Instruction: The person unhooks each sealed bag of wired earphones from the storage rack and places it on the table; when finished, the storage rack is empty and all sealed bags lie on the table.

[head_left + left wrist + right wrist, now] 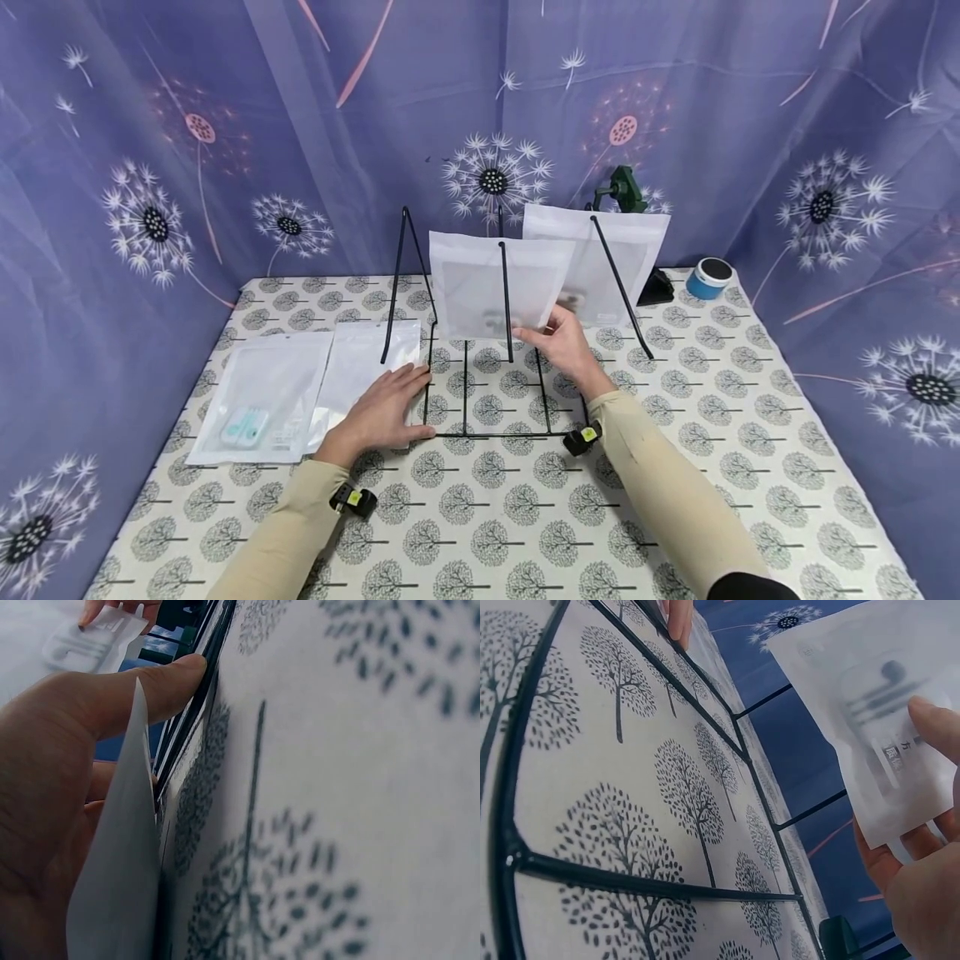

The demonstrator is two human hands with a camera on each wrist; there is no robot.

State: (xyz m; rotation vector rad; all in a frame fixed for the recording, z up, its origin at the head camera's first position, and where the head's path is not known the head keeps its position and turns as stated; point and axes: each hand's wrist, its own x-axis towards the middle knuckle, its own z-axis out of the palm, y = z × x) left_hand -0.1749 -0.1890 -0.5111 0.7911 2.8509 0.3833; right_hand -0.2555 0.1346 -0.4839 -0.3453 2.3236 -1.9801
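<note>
A white zip pouch (491, 279), with a small item showing dimly inside, stands upright in the middle of a black wire rack (495, 434). My right hand (564, 346) pinches its lower right corner, thumb in front and fingers behind. In the right wrist view, printed characters show on the pouch (885, 697) beside the thumb. My left hand (382, 412) lies at the rack's left side, its fairly straight fingers and thumb touching the frame. Under that hand is a flat pouch (367, 342). Another pouch (600, 250) stands in the right slot.
Far left lies a flat pouch (277, 375) with a mint-coloured item in it. Behind the rack stands a dark green clamp holder (624, 190). A blue round speaker-like object (708, 279) sits in the back right corner. Patterned curtains (337, 125) enclose the table.
</note>
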